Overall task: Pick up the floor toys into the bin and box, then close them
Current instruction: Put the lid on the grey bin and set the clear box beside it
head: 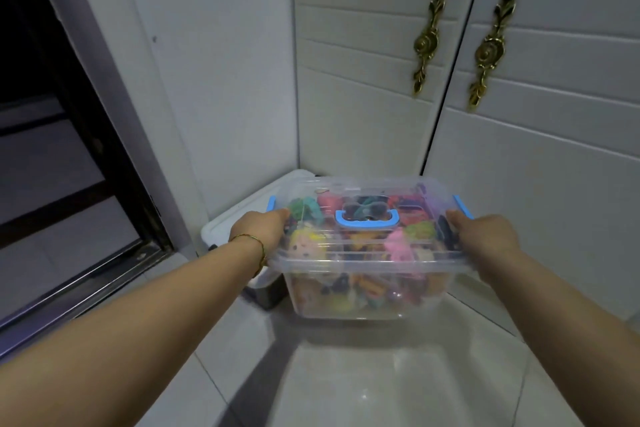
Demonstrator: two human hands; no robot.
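Clear plastic fills the space between my hands: the box (367,291), lid (367,189) on, packed with toys (398,250). Its long axis runs straight across from my left fingers (281,216) to my right fingers (454,217), so each hand has one short end and neither is nearer than the other. Both sets of fingers are curled over the lid's rim and grip it there, the left just below the left latch (271,203), the right just below the right latch (462,207). The blue handle (367,220) lies midway between my hands, untouched.

Beyond my left fingers, partly behind the box, stands the white bin (221,222), lid on, tucked into the corner.

My fingertips are hidden under the rim, so I cannot tell how deep the grip goes. Whether the latches are snapped down I cannot make out either; they look raised, and I judge pressing them is what remains. Nor can I say if the box rests on the floor (381,374) or hangs just above it. Most of the bin's body is hidden behind the box and my left arm.
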